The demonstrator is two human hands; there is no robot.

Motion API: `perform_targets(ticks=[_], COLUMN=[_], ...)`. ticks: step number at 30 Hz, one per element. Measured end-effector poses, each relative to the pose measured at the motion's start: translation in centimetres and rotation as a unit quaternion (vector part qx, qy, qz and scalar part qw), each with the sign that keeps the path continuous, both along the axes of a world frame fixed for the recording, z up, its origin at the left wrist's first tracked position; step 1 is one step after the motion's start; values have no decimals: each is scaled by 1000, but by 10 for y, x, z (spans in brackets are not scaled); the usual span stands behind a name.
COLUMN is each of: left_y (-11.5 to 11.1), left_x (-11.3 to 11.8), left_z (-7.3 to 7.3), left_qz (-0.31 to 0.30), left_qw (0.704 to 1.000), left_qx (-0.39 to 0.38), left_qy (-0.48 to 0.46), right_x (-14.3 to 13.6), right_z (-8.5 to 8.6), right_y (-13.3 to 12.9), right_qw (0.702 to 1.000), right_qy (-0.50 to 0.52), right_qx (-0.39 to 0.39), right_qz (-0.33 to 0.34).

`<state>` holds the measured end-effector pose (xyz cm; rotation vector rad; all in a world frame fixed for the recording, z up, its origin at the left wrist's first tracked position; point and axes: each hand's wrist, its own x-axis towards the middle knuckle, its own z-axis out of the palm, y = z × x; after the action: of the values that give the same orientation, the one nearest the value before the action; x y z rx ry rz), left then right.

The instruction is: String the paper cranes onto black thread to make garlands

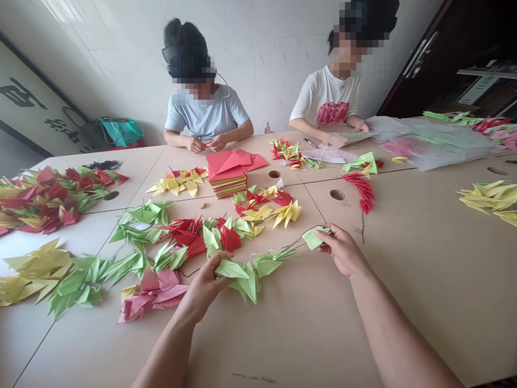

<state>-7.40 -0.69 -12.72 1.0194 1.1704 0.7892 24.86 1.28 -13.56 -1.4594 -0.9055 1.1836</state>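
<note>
My left hand (pixel 213 275) pinches a green folded paper piece (pixel 232 269) at the near end of a short green paper string. More green folded pieces (pixel 271 262) lie along that string to the right, on the table. My right hand (pixel 337 245) is closed on a green folded paper (pixel 314 237), held a little above the table. A thin dark cord (pixel 298 242) runs between this paper and the green string. Left of my left hand lie a pink folded cluster (pixel 155 295) and green folded pieces (pixel 125 265).
Across the table (pixel 404 302) sit two people, one in a blue shirt (pixel 204 113), one in white (pixel 326 97). A square paper stack (pixel 228 183) stands mid-table. A red and green pile (pixel 48 194) is at left, a red string (pixel 361 189) at right.
</note>
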Motion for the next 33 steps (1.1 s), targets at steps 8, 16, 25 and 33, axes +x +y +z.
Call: perform_targets(ticks=[8, 16, 25, 33], left_y=[0, 0, 2, 2], left_x=[-7, -7, -5, -5], left_z=[2, -5, -10, -12], left_qz=[-83, -98, -59, -42], left_qw=[990, 989, 996, 997], left_qx=[53, 51, 32, 41], left_qy=[101, 97, 51, 42], right_x=[-3, -48, -39, -22], right_z=[-12, -5, -10, 5], right_y=[1, -16, -12, -16], right_qw=[961, 857, 821, 811], right_qy=[-262, -401, -468, -494], right_qx=[87, 224, 194, 174], right_qz=[13, 234, 263, 259])
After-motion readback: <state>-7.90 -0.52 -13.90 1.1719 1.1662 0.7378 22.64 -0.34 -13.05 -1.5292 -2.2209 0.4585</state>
